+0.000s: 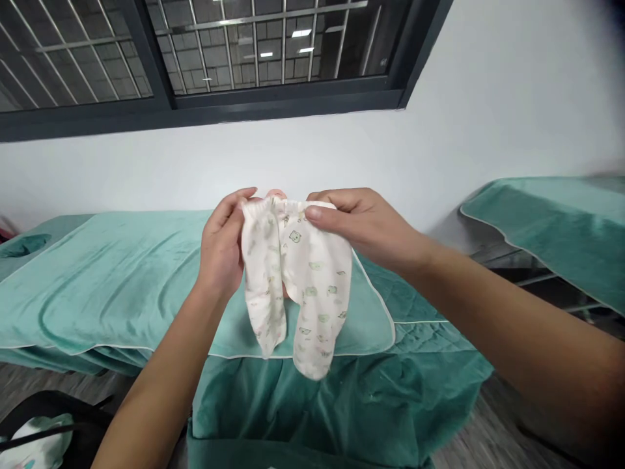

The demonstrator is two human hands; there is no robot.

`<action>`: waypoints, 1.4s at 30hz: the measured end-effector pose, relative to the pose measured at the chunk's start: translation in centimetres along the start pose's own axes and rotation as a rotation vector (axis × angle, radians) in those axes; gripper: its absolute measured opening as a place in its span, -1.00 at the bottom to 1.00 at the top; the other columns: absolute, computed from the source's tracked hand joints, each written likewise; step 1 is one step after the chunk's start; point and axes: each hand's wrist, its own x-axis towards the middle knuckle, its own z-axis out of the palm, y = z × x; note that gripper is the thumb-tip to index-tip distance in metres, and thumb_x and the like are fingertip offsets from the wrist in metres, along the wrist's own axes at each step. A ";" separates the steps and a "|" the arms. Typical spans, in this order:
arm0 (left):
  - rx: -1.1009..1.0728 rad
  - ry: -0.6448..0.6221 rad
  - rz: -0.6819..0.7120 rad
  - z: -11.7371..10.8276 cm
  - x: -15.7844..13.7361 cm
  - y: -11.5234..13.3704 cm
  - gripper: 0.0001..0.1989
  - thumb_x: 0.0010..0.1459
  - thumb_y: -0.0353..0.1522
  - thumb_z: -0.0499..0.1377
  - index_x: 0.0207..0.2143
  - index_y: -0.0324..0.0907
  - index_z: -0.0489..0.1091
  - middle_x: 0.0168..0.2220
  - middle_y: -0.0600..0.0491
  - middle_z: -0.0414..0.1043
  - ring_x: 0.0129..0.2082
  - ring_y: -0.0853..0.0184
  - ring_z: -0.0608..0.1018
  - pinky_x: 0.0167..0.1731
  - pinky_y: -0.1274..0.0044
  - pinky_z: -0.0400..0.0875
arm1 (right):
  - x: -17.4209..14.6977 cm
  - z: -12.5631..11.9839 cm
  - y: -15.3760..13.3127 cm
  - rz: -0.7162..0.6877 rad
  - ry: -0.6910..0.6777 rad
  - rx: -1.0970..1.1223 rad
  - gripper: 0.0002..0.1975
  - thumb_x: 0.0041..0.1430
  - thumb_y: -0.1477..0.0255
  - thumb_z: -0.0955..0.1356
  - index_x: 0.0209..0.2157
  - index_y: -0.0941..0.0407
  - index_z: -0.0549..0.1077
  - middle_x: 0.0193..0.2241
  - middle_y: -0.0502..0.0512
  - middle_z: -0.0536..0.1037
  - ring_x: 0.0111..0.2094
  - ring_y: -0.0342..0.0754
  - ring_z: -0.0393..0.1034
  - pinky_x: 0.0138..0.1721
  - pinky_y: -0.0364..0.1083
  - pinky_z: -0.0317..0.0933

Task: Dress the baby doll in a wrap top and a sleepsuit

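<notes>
Gripping with both bare hands is noted: at left, the left hand (pixel 222 244) is closed on one end of the white, gathered waistband (pixel 293 207), its finger contact partly hidden. Between the hands, raised before a pale-green plush cover (pixel 122 260) with white piping, hang small white cloth trousers (pixel 319 280) with closed feet and green prints. Assessed as light, soft and limp, not fragile; the waistband, likely stretchy, is the sound hold, the legs being free to swing. A rounded pinkish object (pixel 277 193), mostly hidden, shows just above it. The right hand (pixel 351 218) pinches the waistband's right part, thumb in front. Edges: in view, the left leg ends near the piped border; the right overlaps a darker-green plush skirt (pixel 303 404). Sideways room appears ample; a second green plush cover (pixel 547 215) lies well apart at far right.
</notes>
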 end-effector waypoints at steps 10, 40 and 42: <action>0.413 -0.361 -0.189 0.8 -1.2 -1.2 -0.66 0.05 -0.17 0.35 -0.22 -0.19 0.45 -0.22 0.04 0.52 -0.18 0.24 0.53 -0.16 0.47 0.39 | 1.0 0.8 5.1 0.127 0.127 0.245 -0.56 0.17 0.00 0.41 -0.47 0.10 0.38 -0.53 -0.07 0.36 -0.54 -0.21 0.21 -0.51 -0.18 0.12; -0.311 -0.292 -0.635 -2.5 -1.0 -6.8 -0.53 0.05 -0.22 0.39 -0.03 -0.31 0.51 -0.23 -0.14 0.63 -0.29 0.17 0.66 -0.23 0.43 0.52 | 2.3 2.8 11.3 0.340 0.076 0.400 -0.50 0.10 -0.02 0.45 -0.15 0.11 0.54 -0.27 0.16 0.63 -0.15 0.10 0.54 -0.09 0.05 0.46; -0.256 -0.406 -0.693 -3.1 -1.3 -6.3 -0.47 -0.03 -0.18 0.43 -0.08 -0.33 0.52 -0.24 -0.16 0.62 -0.34 0.17 0.65 -0.32 0.45 0.51 | 2.5 3.2 10.8 0.319 0.156 0.454 -0.44 0.13 -0.08 0.40 -0.08 0.09 0.50 -0.23 0.16 0.63 -0.09 0.12 0.52 -0.02 0.09 0.43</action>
